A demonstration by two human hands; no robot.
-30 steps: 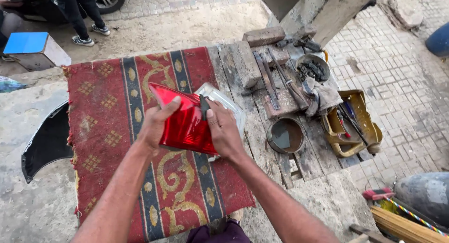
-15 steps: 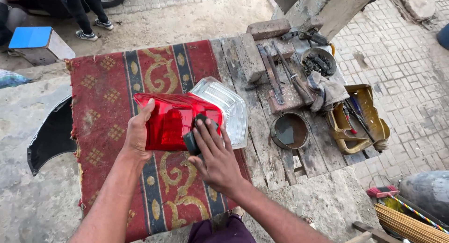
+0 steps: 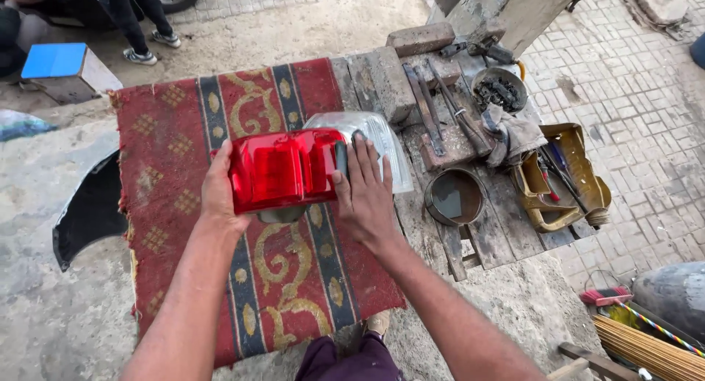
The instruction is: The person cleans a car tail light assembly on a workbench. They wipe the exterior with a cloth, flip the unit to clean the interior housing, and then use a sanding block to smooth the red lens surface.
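Starting at the left, a black curved body panel (image 3: 88, 212) lies on the concrete beside a red patterned rug (image 3: 176, 131). Above the rug, the left hand (image 3: 219, 190) is closed around the left edge of a red and clear tail light (image 3: 283, 168), fingers wrapped behind it, while the right hand (image 3: 363, 190) lies flat with fingers extended, pressing a dark pad (image 3: 341, 158) against the lens. Further right, a round tin (image 3: 454, 197) and a yellow container (image 3: 562, 186) rest on the wooden bench (image 3: 485, 241).
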